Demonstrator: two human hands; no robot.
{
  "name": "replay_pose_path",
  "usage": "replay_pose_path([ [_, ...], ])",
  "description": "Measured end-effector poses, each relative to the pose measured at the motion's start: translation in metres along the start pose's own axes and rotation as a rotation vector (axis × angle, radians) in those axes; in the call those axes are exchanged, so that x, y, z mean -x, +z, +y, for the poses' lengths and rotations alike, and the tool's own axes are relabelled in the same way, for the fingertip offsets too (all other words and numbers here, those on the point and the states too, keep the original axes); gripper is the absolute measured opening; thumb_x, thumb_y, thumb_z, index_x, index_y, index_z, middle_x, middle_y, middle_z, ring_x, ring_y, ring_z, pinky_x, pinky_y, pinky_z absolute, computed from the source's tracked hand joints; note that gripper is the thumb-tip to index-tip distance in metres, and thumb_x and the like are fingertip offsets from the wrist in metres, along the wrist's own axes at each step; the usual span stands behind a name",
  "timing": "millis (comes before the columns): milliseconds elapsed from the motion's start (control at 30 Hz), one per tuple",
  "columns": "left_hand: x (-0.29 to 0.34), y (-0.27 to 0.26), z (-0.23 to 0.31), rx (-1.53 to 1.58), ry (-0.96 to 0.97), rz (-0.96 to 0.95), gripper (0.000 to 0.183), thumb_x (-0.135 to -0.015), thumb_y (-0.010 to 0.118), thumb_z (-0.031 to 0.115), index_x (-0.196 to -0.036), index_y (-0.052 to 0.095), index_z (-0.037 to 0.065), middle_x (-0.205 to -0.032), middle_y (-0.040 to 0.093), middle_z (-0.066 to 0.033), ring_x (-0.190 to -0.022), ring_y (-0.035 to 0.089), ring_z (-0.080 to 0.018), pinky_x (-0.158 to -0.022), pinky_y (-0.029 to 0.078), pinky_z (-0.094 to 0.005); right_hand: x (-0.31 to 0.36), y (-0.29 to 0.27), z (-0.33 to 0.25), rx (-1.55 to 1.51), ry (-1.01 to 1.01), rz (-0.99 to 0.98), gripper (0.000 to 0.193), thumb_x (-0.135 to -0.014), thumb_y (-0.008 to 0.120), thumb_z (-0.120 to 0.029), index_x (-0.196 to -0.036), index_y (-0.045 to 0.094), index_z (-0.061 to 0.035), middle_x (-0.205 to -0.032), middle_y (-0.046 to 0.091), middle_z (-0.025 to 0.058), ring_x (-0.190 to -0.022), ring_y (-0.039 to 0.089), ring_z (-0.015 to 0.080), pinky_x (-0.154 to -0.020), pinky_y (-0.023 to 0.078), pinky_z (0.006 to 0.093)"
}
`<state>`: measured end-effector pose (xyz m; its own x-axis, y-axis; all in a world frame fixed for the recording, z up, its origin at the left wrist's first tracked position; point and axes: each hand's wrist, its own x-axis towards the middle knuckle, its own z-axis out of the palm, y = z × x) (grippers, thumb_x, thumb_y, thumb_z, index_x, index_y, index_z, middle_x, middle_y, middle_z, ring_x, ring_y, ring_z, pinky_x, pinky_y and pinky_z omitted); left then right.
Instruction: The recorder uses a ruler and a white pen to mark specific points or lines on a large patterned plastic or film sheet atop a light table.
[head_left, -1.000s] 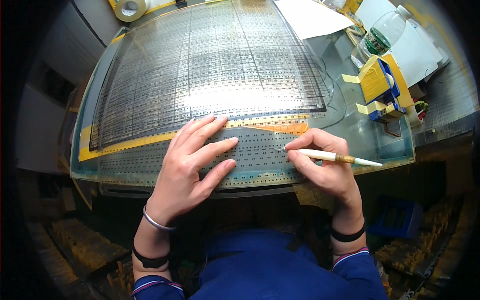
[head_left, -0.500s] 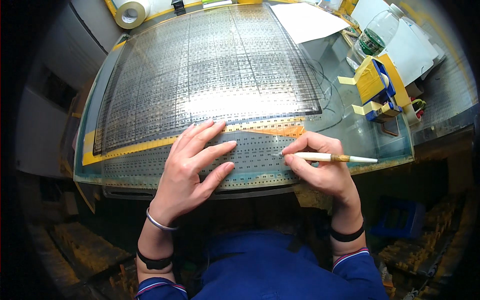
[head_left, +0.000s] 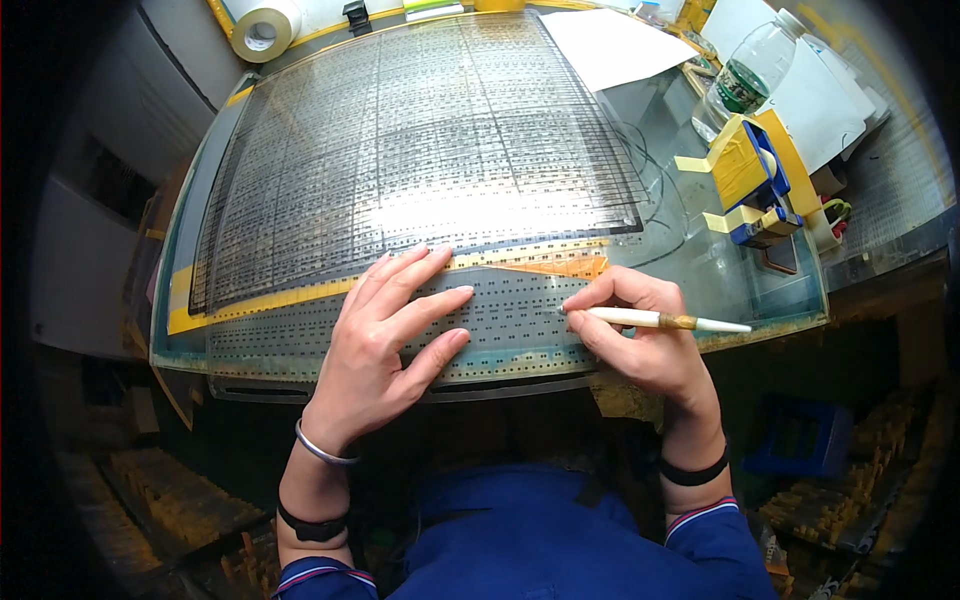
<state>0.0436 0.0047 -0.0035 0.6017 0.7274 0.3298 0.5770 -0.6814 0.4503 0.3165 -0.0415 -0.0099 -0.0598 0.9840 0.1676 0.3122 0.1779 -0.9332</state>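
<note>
Film sheet, big gridded transparent one, covers most of the glass table. My left hand lies spread flat on its near perforated strip; my right hand pinches a white pen tool, tip on that strip. I can't judge how many rows are finished.

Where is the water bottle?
In the head view, the water bottle lies at the table's far right corner, just behind the yellow and blue tape dispenser and beside white paper.
</note>
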Motion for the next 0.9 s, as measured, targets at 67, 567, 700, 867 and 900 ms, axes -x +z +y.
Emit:
replay_pose_path([
  [67,-0.0001,0.0000,0.0002,0.000,0.000,0.002,0.034,-0.090,0.076,0.022,-0.123,0.074,0.012,-0.147,0.059,-0.0136,-0.142,0.048,-0.0353,-0.119,0.035,-0.0500,-0.0001,0.0000,-0.0004,0.007,-0.002,0.004,0.008,-0.083,0.072,-0.005,-0.089,0.074,0.0000,-0.072,0.070,0.0044,-0.064,0.062,0.0074,-0.057,0.047,0.0252],
  [567,-0.0001,0.0002,0.0007,-0.003,0.002,0.003,0.034,-0.090,0.076,0.022,-0.123,0.074,0.012,-0.147,0.059,-0.0133,-0.142,0.048,-0.0354,-0.119,0.034,-0.0502,-0.0004,0.0006,0.0012,0.023,-0.046,0.012,0.008,-0.083,0.072,-0.004,-0.090,0.074,-0.0001,-0.071,0.069,0.0043,-0.064,0.062,0.0073,-0.056,0.047,0.0253],
  [700,-0.0001,-0.0001,0.0009,0.002,-0.002,0.003,0.034,-0.090,0.076,0.022,-0.123,0.074,0.012,-0.147,0.059,-0.0131,-0.142,0.048,-0.0353,-0.119,0.034,-0.0503,0.0002,-0.0004,0.0036,-0.008,-0.068,-0.015,0.008,-0.085,0.071,-0.005,-0.090,0.074,0.0001,-0.072,0.070,0.0050,-0.064,0.063,0.0076,-0.057,0.048,0.0256],
  [867,0.0003,0.0005,0.0001,0.010,-0.005,0.003,0.034,-0.090,0.076,0.023,-0.123,0.074,0.012,-0.147,0.059,-0.0128,-0.142,0.048,-0.0351,-0.119,0.034,-0.0504,-0.0007,-0.0001,0.0040,0.025,-0.085,-0.011,0.008,-0.085,0.072,-0.005,-0.090,0.074,0.0001,-0.073,0.070,0.0059,-0.064,0.063,0.0085,-0.057,0.049,0.0266],
  [900,0.0004,0.0009,-0.0004,0.010,-0.005,0.003,0.034,-0.090,0.076,0.023,-0.123,0.074,0.012,-0.147,0.059,-0.0128,-0.142,0.048,-0.0351,-0.119,0.034,-0.0504,-0.0007,-0.0027,0.0028,0.046,-0.106,-0.031,0.008,-0.085,0.072,-0.005,-0.090,0.074,0.0000,-0.072,0.070,0.0060,-0.064,0.063,0.0086,-0.057,0.049,0.0266],
])
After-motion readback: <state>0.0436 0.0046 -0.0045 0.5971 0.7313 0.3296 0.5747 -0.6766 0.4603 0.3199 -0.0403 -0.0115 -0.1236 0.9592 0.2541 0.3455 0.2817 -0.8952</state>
